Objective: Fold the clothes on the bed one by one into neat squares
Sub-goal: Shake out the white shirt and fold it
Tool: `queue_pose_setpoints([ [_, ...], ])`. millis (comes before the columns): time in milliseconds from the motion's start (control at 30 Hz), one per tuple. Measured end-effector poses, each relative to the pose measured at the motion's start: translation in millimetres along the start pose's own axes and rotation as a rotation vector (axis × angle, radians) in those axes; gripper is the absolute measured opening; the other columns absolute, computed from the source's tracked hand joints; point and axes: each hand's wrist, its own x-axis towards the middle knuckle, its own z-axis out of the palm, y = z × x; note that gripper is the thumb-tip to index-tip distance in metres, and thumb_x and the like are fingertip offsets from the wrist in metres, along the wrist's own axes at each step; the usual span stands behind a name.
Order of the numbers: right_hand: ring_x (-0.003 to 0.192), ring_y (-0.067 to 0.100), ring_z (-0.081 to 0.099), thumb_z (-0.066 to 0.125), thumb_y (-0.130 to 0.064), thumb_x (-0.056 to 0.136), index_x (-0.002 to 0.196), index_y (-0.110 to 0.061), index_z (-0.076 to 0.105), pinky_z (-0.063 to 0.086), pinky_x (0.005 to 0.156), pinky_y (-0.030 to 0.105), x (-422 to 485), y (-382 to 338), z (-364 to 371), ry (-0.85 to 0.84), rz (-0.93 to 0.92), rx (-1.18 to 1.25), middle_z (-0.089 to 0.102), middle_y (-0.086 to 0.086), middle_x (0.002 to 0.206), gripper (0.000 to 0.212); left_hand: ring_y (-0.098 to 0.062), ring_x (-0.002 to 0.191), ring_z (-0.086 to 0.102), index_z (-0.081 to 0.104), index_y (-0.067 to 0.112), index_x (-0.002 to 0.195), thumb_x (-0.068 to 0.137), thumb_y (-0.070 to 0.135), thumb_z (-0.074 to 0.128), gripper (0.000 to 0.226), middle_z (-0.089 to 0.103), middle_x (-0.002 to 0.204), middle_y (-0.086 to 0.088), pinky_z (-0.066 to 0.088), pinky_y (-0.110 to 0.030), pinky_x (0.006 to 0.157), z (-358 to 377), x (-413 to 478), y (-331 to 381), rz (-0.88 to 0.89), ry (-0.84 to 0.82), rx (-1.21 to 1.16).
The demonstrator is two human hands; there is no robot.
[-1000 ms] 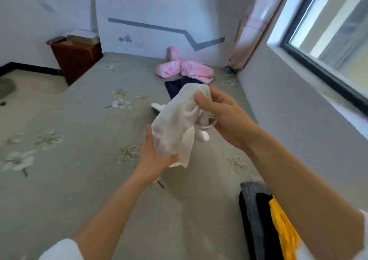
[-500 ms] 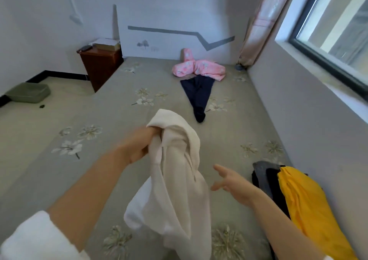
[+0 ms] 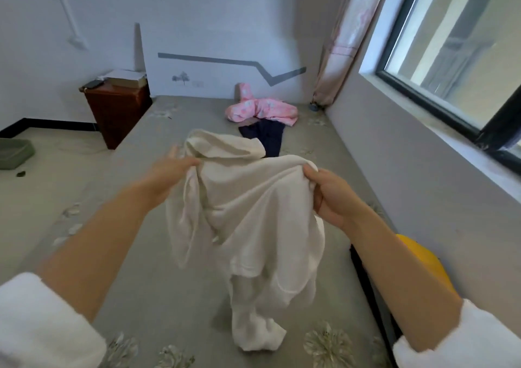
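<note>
At the far left a brown bedside cabinet [image 3: 118, 108] stands beside the bed [image 3: 135, 297]. My left hand [image 3: 169, 170] pinches the upper edge of the white garment [image 3: 253, 212], with one finger sticking out free. I hold the garment in the air above the middle of the bed so that it opens by its own weight and I can find its shape before I fold it. Its long axis goes up and down: the top edge is stretched between my hands, and the lower end points to me and touches the sheet. My right hand [image 3: 329, 195] grips the other top corner, fingers curled around a bunch of cloth. Beyond it lie a pink garment [image 3: 262, 109] and a navy one [image 3: 270, 139], not yet folded, I think. At the near right is a yellow garment [image 3: 420, 257].
</note>
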Motion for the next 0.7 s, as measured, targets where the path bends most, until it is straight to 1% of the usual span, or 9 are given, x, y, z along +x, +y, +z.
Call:
queue_pose_setpoints([
  [67,0.086,0.019,0.065,0.046,-0.021,0.101,0.114,-0.002,0.059,0.055,0.075,0.028,10,-8,20,0.019,-0.007,-0.027,0.067,0.011,0.102,0.026,-0.010,0.123,0.040,0.046,0.029,0.131,0.085,0.029,0.063,0.049,0.049,0.128,0.015,0.033,-0.031,0.096,17,-17,-25,-0.027,-0.175,0.155],
  [133,0.092,0.021,0.064,0.046,-0.021,0.101,0.118,-0.002,0.057,0.053,0.078,0.031,21,-8,34,0.049,-0.009,-0.045,0.065,0.014,0.109,0.028,-0.006,0.112,0.045,0.048,0.030,0.129,0.083,0.025,0.065,0.050,0.048,0.126,0.015,0.039,-0.022,0.088,33,-37,-54,-0.065,-0.395,0.285],
  [200,0.083,0.019,0.063,0.046,-0.021,0.101,0.109,-0.006,0.056,0.053,0.072,0.030,28,-7,40,0.059,0.006,-0.029,0.064,0.011,0.099,0.021,0.006,0.102,0.047,0.040,0.029,0.139,0.083,0.017,0.068,0.064,0.045,0.127,0.016,0.040,-0.006,0.076,51,-56,-80,-0.078,-0.559,0.344],
  [267,0.080,0.018,0.062,0.046,-0.021,0.100,0.109,-0.008,0.054,0.053,0.067,0.029,33,-8,39,0.091,0.028,0.000,0.063,0.010,0.098,0.018,0.005,0.113,0.041,0.016,0.031,0.151,0.079,0.017,0.074,0.093,0.037,0.136,0.015,0.038,-0.005,0.085,68,-63,-104,-0.054,-0.612,0.319],
  [400,0.084,0.021,0.063,0.045,-0.020,0.101,0.110,-0.005,0.055,0.052,0.067,0.031,42,-15,20,0.154,0.013,0.024,0.063,0.014,0.106,0.020,-0.001,0.135,0.025,-0.009,0.040,0.149,0.068,0.036,0.083,0.123,0.017,0.148,0.024,0.034,-0.025,0.109,90,-62,-117,0.018,-0.600,0.243],
  [467,0.082,0.021,0.063,0.042,-0.017,0.102,0.097,-0.006,0.056,0.051,0.068,0.032,43,-23,8,0.149,-0.015,0.055,0.064,0.013,0.097,0.018,0.000,0.129,0.038,0.016,0.041,0.147,0.079,0.035,0.074,0.089,0.032,0.142,0.027,0.040,-0.026,0.105,101,-56,-115,0.108,-0.542,0.247],
  [533,0.079,0.020,0.063,0.041,-0.015,0.102,0.091,-0.006,0.056,0.052,0.072,0.033,41,-30,-3,0.151,-0.050,0.082,0.064,0.011,0.090,0.020,-0.011,0.105,0.059,0.060,0.032,0.115,0.093,0.023,0.057,0.024,0.063,0.112,0.013,0.048,-0.030,0.088,109,-44,-108,0.195,-0.335,0.260],
  [600,0.075,0.018,0.063,0.042,-0.013,0.101,0.090,-0.006,0.057,0.051,0.075,0.033,40,-37,-18,0.167,-0.081,0.124,0.064,0.009,0.086,0.019,-0.020,0.083,0.060,0.068,0.018,0.085,0.096,0.015,0.050,0.022,0.067,0.085,-0.004,0.045,-0.031,0.072,107,-28,-91,0.212,-0.141,0.241],
  [700,0.076,0.017,0.063,0.048,-0.009,0.095,0.091,-0.008,0.058,0.053,0.077,0.033,37,-47,-48,0.163,-0.057,0.194,0.063,0.008,0.086,0.011,-0.017,0.070,0.057,0.069,0.007,0.089,0.095,0.019,0.053,0.021,0.068,0.083,-0.017,0.041,-0.029,0.064,94,-11,-41,0.298,-0.024,0.278],
])
